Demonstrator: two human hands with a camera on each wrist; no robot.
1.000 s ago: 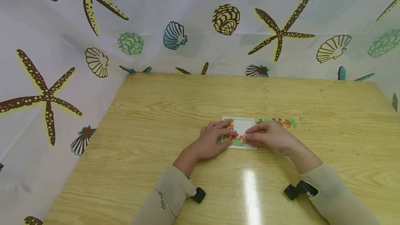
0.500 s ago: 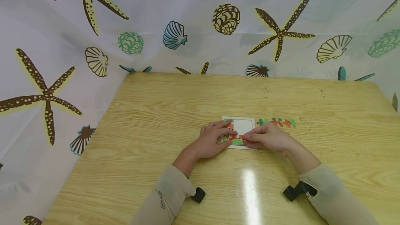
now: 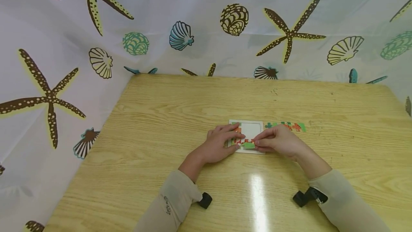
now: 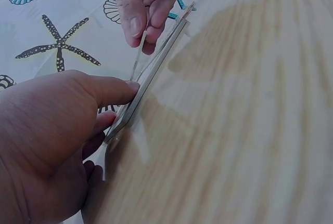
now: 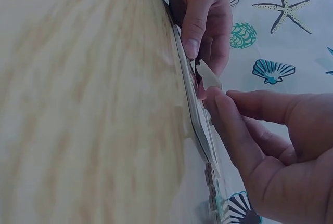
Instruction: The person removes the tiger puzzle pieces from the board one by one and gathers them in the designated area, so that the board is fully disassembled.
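Observation:
A small white-bordered puzzle tray point(image 3: 248, 121) lies on the table, with several red and green jigsaw pieces point(image 3: 238, 130) along its left side. My left hand point(image 3: 220, 145) rests over that side, fingers spread across the pieces and thumb at the near border. Between the thumb and fingers of my right hand point(image 3: 279, 139) is a green-and-red puzzle piece point(image 3: 249, 146), pinched at its right end. In the right wrist view the held piece point(image 5: 209, 76) stands tilted up from the tray; its pale edge faces the camera. My left fingers hide part of the tray.
To the right of the tray lie more loose jigsaw pieces point(image 3: 297, 127), in green, orange and red, partly behind my right hand. The wooden table point(image 3: 167, 117) meets a white curtain point(image 3: 206, 46) printed with shells and starfish at its back and left.
The pinched puzzle piece has lifted and shifted slightly right, now tilted and apart from the pieces at the left. My right hand moved slightly with it; the left hand stays put.

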